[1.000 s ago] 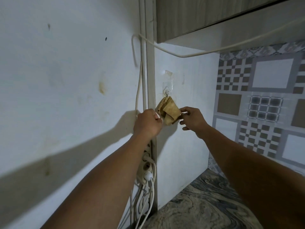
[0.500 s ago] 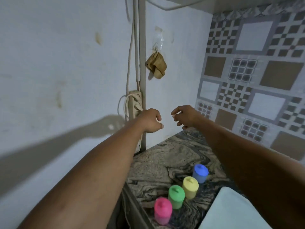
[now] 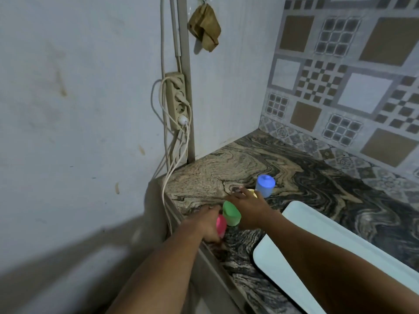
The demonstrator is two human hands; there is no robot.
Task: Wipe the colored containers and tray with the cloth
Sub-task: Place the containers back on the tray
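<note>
My left hand (image 3: 207, 225) met the pink container (image 3: 221, 224), grip unclear; my right hand (image 3: 250, 208) spread open over the yellow container (image 3: 252, 192). The cloth (image 3: 205, 27) hung on the wall, so fetching it seemed next.

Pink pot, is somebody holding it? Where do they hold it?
Cannot tell for sure. The left hand is against the left side of the pink container, but its grip is hidden. The cloth hangs on the wall, unheld.

- cloth (image 3: 205, 28) hangs on the wall (image 3: 226, 87), high above the bench (image 3: 226, 168);
- power strip (image 3: 178, 98) below and left of it;
- containers (image 3: 231, 215) stand in a row by the bench's left edge;
- tray (image 3: 317, 223) just right of them
</note>
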